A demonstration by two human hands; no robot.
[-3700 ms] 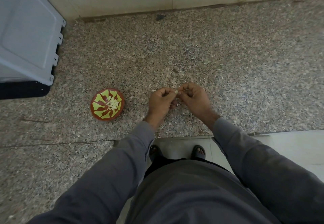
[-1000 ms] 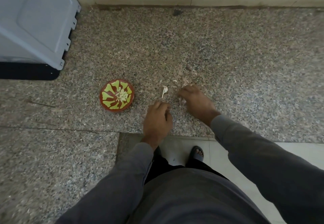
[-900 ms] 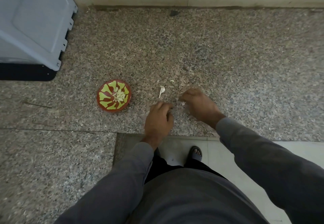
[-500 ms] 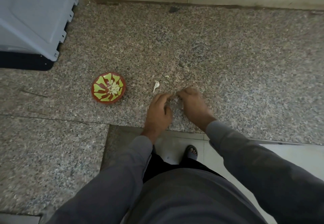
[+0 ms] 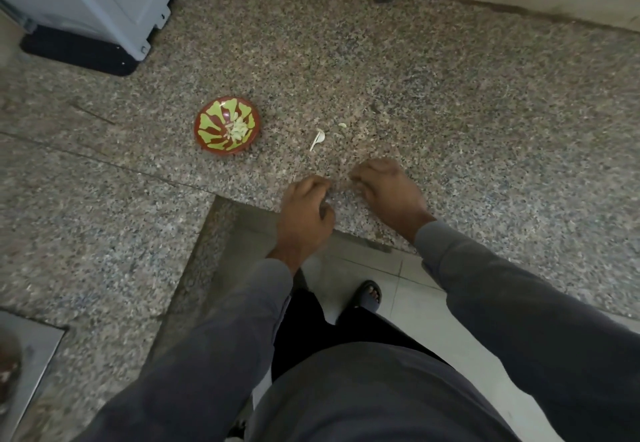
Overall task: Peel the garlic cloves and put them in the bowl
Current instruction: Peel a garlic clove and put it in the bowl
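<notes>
Garlic cloves (image 5: 238, 129), already peeled, sit in the red and green bowl (image 5: 227, 125) on the stone desk (image 5: 450, 95). A bit of white skin (image 5: 318, 139) lies near the bowl. The left hand (image 5: 304, 213) and right hand (image 5: 386, 192) rest close together at the desk edge, fingers curled down. I cannot tell what either grip holds.

Speckled polished granite counter (image 5: 450, 102) under both hands; left of them, a glossy red-and-green glazed round bowl (image 5: 211, 130); matt grey cloth sleeves (image 5: 519, 303).
</notes>
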